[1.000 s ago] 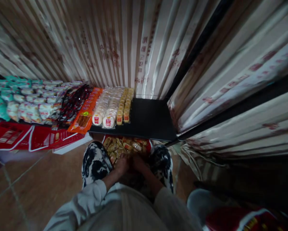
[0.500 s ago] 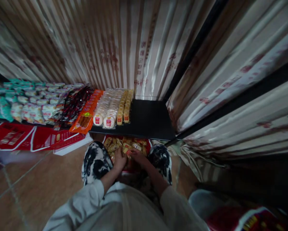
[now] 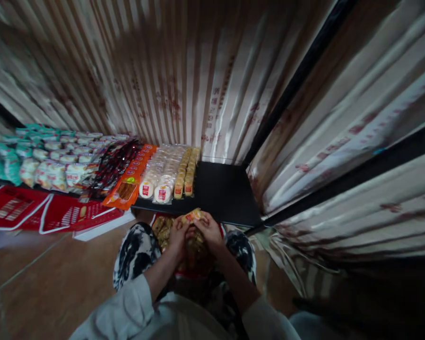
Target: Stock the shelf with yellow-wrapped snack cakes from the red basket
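Holding a yellow packet (image 3: 191,216) over a red-edged container (image 3: 191,274).
Pinching it in the closed grip of left hand (image 3: 177,231) and right hand (image 3: 211,231); showing gold-wrapped pieces (image 3: 163,230) inside the container, perhaps a bag in this dim light.

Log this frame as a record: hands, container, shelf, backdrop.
left hand: on left side of small yellow plastic-wrapped snack
right hand: on its right side
below hands: red-edged container, type unclear
contents: gold plastic-wrapped pieces
support: flat black shelf
shelf goods, left to right: teal packets, white packets, shiny dark-red packets, flat orange packet, white round wrapped discs, yellow wrapped pieces
backdrop: pleated beige sheeting
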Motion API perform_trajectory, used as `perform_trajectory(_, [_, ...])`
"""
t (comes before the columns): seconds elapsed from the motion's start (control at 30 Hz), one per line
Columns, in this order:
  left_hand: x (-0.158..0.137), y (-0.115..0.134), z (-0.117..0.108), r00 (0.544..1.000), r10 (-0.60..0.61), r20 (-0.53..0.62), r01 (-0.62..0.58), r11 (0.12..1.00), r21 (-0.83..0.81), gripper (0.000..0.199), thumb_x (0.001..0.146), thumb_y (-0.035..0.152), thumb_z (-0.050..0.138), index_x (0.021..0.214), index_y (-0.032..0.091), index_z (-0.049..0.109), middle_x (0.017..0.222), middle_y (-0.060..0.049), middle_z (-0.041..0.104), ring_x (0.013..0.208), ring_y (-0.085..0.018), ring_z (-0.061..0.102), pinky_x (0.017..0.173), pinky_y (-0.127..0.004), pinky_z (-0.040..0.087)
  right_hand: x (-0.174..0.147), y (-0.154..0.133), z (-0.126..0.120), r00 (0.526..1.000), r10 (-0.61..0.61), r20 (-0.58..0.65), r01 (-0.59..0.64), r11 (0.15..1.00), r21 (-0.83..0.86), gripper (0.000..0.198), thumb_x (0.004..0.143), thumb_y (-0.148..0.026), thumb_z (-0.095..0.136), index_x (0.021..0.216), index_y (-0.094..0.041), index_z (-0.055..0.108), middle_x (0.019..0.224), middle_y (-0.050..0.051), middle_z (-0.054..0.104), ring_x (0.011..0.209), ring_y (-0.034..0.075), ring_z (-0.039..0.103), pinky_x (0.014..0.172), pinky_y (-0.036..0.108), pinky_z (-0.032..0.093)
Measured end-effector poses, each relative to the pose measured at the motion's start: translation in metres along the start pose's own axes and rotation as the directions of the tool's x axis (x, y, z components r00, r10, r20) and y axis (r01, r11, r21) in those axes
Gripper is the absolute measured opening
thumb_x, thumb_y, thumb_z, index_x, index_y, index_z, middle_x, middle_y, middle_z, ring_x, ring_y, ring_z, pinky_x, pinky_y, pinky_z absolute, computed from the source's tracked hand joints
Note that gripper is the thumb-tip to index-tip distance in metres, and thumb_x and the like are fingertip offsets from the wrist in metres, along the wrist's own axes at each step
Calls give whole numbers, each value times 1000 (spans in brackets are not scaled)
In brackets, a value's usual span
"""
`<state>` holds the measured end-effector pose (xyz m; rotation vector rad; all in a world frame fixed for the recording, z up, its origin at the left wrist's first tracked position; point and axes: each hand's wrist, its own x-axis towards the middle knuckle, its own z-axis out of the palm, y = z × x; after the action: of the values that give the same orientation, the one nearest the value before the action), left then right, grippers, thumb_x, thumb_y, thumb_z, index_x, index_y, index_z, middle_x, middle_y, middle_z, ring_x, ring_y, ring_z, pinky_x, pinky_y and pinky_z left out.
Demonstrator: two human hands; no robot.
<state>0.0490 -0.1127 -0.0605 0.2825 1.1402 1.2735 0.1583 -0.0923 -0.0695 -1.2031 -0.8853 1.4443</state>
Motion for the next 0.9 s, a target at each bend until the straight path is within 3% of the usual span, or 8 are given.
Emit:
perform_trajectory(0.1, [5,4,15,1000,16,-7,-16,1000,-11,28,80,21,65,103,17,51,89,-3,67,64,-8,66,58,-18,52,9,-2,11,997,-44,-62,43,999,-14,38,62,-41,71,91,-22,55,88,4,68,82,19,66,75,32,53])
perform_trajectory(0.23, [19,11,27,998,9,-66,-2,993,115,28,75,24,69,97,15,54,77,-1,65,54,-7,62,50,-17,47,32,-9,13,982,-178,-66,164,971,-172,29,70,-41,62,92,-22,56,86,3,67,78,18,65,73,31,53])
perform_trajectory(0.37, [35,15,28,984,123,-130,-78,949,306,21,73,18,65,92,13,55,68,3,59,47,-7,56,45,-17,42,59,-20,11,936,-342,-89,255,828,-499,28,75,-37,57,98,-22,61,83,2,63,71,16,62,68,30,52])
perform_trajectory(0.43, [41,16,26,956,283,-83,-215,862,459,16,72,15,60,89,14,58,71,1,59,55,-9,58,53,-21,47,70,-24,13,916,-397,-52,282,731,-621,27,77,-34,55,99,-22,63,82,2,61,70,16,61,67,29,52])
perform_trajectory(0.53, [49,19,21,841,525,132,-468,584,664,20,72,11,52,88,16,62,87,-5,62,79,-15,61,77,-30,51,80,-28,18,904,-428,-5,302,646,-701,27,80,-30,52,102,-21,64,86,4,61,71,16,61,68,28,52])
perform_trajectory(0.6, [55,22,18,762,581,285,-577,412,705,25,74,11,48,94,17,63,96,-8,61,93,-18,59,88,-35,49,84,-28,22,901,-433,17,315,626,-714,29,81,-28,51,106,-20,63,91,6,61,73,16,61,71,29,52])
perform_trajectory(0.67, [62,23,17,737,569,365,-615,340,711,31,76,11,46,102,16,62,103,-10,59,101,-20,57,93,-38,47,88,-27,25,902,-431,38,328,623,-710,32,82,-27,50,110,-19,62,96,7,61,78,17,62,74,30,53])
perform_trajectory(0.9, [73,16,21,802,511,309,-553,439,708,41,77,14,48,116,15,59,116,-13,53,112,-23,53,102,-38,42,94,-17,25,929,-371,-6,284,722,-631,42,81,-32,51,121,-22,56,110,11,57,93,22,62,84,35,53])
